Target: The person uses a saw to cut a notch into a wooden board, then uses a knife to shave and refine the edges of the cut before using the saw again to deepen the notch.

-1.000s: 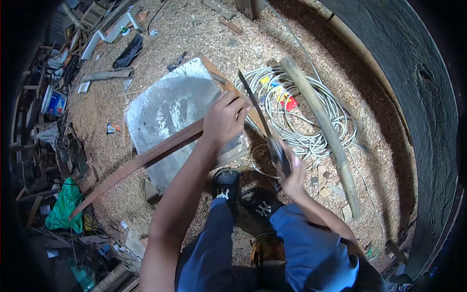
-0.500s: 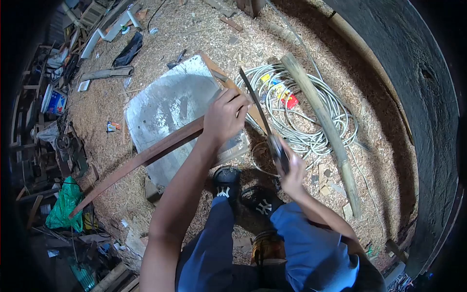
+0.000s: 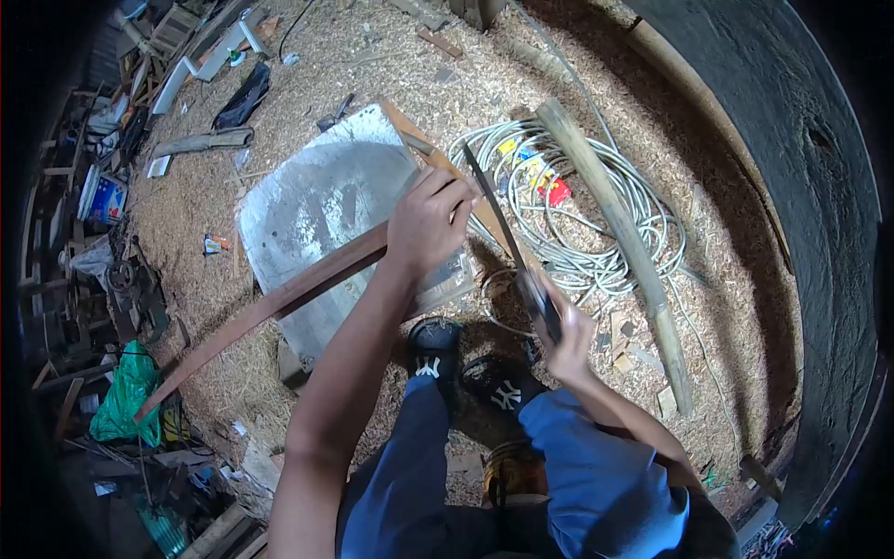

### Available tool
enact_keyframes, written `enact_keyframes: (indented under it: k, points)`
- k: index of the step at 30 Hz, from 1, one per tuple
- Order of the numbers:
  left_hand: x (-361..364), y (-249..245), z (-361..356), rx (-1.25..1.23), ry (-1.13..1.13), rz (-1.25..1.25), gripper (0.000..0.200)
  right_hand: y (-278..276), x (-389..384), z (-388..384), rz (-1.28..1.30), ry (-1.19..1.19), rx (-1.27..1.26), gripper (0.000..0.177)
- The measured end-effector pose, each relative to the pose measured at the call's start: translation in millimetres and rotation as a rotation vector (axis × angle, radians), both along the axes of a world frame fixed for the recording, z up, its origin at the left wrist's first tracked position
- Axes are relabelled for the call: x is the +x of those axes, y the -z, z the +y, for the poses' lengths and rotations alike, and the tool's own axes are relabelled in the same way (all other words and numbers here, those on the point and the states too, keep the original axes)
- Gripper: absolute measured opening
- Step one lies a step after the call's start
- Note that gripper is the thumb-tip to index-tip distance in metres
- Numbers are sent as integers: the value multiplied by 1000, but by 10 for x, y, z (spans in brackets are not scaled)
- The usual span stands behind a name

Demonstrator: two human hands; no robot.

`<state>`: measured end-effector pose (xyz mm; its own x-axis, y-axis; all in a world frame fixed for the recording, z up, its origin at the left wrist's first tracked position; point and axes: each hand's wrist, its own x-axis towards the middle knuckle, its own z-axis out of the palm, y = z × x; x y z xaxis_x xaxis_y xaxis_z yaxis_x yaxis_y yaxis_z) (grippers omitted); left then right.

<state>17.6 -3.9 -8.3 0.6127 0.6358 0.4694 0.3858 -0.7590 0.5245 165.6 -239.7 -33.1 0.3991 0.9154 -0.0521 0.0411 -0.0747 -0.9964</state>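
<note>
My left hand (image 3: 430, 219) is closed around a long reddish-brown wooden strip (image 3: 307, 284), which slants down to the left past a worn whitish panel (image 3: 279, 210). In my right hand (image 3: 570, 340) is the dark handle of a handsaw (image 3: 498, 210), its long narrow blade pointing up and away from me. The blade passes right beside my left fingertips, overlapping the end of the strip in this view. An orange-brown board (image 3: 399, 118) runs along the panel's right edge, partly hidden behind my left hand.
A coil of grey cable (image 3: 596, 270) lies on the shavings-covered floor (image 3: 345, 47), with a wooden pole (image 3: 610, 200) across it. A large dark beam (image 3: 792, 168) borders the right side. Scrap and a green bag (image 3: 126, 396) crowd the left. My shoes (image 3: 435, 349) are below the panel.
My right hand and the handsaw have shifted a little back toward me and to the right, along the blade's length. My left hand and the wooden strip stay nearly in place.
</note>
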Motion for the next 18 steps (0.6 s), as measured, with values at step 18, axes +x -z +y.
enact_keyframes:
  k: [18]
  points:
    - [8,1,35,51,13,9,8,-139,-89,412,37,16,-48,54]
